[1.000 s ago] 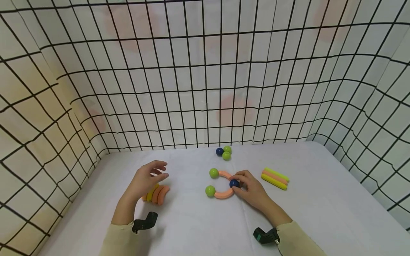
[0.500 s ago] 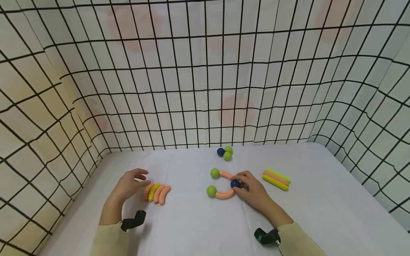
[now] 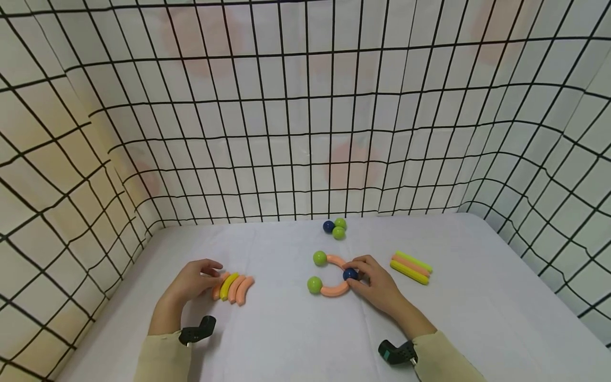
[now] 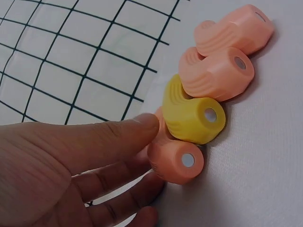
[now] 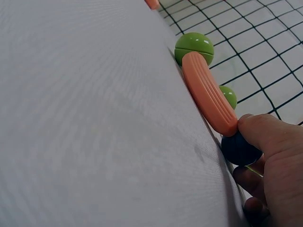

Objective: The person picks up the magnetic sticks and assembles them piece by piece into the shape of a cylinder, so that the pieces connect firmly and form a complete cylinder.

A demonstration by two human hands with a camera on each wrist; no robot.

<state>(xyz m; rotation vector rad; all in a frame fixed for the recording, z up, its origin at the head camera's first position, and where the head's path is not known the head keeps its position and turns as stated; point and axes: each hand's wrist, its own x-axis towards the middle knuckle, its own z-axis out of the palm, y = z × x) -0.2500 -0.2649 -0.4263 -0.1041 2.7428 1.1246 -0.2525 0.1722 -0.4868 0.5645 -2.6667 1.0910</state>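
Head view high, forward and down; wrists close.

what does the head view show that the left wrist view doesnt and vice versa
Only the head view: the right hand pinching a blue ball, two orange arcs, other balls, three straight sticks.
Only the left wrist view: silver discs on the ends of the curved pieces.
Both: the left hand, the four curved pieces, the black grid.

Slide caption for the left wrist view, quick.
Left hand on the end orange curved piece, a yellow one beside it.
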